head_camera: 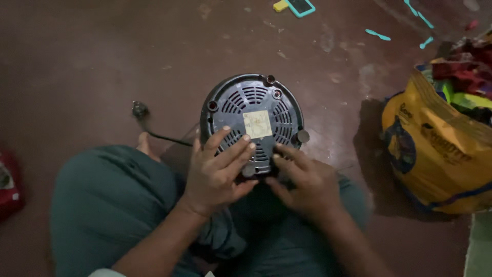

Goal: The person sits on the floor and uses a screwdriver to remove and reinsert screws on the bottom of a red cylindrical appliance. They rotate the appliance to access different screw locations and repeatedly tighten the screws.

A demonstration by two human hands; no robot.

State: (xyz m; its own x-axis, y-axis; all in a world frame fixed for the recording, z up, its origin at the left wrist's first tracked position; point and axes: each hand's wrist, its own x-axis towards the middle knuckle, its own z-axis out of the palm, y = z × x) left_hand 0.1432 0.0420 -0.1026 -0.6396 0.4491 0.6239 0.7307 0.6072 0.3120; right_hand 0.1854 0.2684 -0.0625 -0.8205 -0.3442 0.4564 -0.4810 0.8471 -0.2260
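The round dark appliance base [252,123] sat upturned on the person's lap, vents and pale label facing up. The left hand [218,172] lay spread open, fingers flat across its underside. The right hand [302,182], fingers loosely curled, touched the near rim. A black cord [154,131] trailed left; a yellow sack [441,149] stood right on the brown floor [102,56].
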